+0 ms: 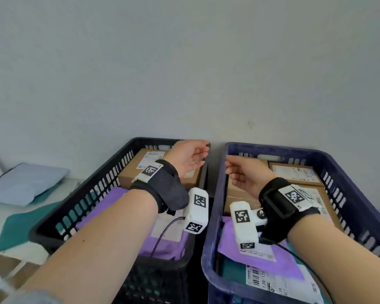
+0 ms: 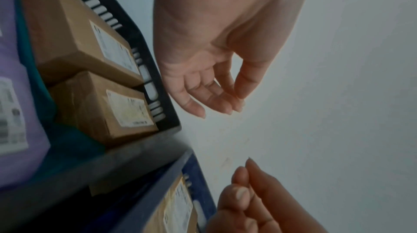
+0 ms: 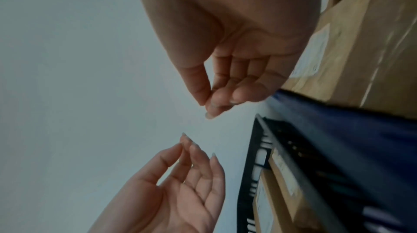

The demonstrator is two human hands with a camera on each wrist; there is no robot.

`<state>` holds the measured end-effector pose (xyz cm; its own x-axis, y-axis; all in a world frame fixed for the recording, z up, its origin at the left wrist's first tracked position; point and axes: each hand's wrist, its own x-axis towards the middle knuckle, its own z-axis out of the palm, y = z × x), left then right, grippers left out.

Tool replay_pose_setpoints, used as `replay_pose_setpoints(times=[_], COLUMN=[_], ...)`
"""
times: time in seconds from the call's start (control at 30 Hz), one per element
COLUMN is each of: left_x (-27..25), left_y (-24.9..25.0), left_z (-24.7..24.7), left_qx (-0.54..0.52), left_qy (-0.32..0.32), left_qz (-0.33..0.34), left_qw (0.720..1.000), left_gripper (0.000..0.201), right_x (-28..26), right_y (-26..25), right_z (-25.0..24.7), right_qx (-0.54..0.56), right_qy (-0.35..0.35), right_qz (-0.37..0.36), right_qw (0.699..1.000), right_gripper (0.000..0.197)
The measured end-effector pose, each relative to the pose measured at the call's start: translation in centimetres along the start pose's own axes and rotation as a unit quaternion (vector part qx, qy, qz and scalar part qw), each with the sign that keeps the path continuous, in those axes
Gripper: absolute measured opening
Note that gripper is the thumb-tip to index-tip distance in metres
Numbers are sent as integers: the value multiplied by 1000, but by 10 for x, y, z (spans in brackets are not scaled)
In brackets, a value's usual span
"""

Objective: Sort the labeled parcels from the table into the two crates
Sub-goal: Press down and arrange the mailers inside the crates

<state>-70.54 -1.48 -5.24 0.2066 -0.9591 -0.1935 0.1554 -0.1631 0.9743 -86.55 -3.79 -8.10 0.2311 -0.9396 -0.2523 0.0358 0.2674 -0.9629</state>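
Parcels: cardboard boxes (image 1: 294,173) and purple mailer bags (image 1: 110,207) with white labels already lie inside both crates; none is in either hand.
Black crate (image 1: 92,189): holds a box at its far end and a purple bag nearer the person; it stands touching or just beside the blue crate.
Blue crate (image 1: 342,172): holds several boxes at the far end, then a purple bag and a labelled teal bag at the near end.
Handling: boxes look stiff and light, best taken by opposite side edges; bags look soft and slippery, likely to sag, so pinch an edge or scoop from beneath.
Left hand (image 1: 190,155): empty, fingers loosely curled, above the far end of the black crate.
Right hand (image 1: 247,174): empty, fingers relaxed, above the far end of the blue crate; the two hands are near, not touching.
Table (image 1: 0,218): left of the black crate, a pale blue-grey bag (image 1: 29,183) and a teal one (image 1: 18,229) still lie on it, probably next to sort.
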Motion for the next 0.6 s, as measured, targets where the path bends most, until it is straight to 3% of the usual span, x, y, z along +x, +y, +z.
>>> replay_pose_setpoints(times=[0.23,0.6], left_x=[-11,-21], left_y=[19,16], left_z=[-108,-323], left_qx=[-33,-75], left_qy=[23,125], left_qz=[24,29], left_qw=[999,989], left_gripper=[10,14], right_x=[5,22], right_y=[-5,15], right_z=[104,318], right_qx=[-3,-42], right_qy=[-27,-102], right_qz=[-14,-6], right_qw=[1000,994], right_gripper=[23,24])
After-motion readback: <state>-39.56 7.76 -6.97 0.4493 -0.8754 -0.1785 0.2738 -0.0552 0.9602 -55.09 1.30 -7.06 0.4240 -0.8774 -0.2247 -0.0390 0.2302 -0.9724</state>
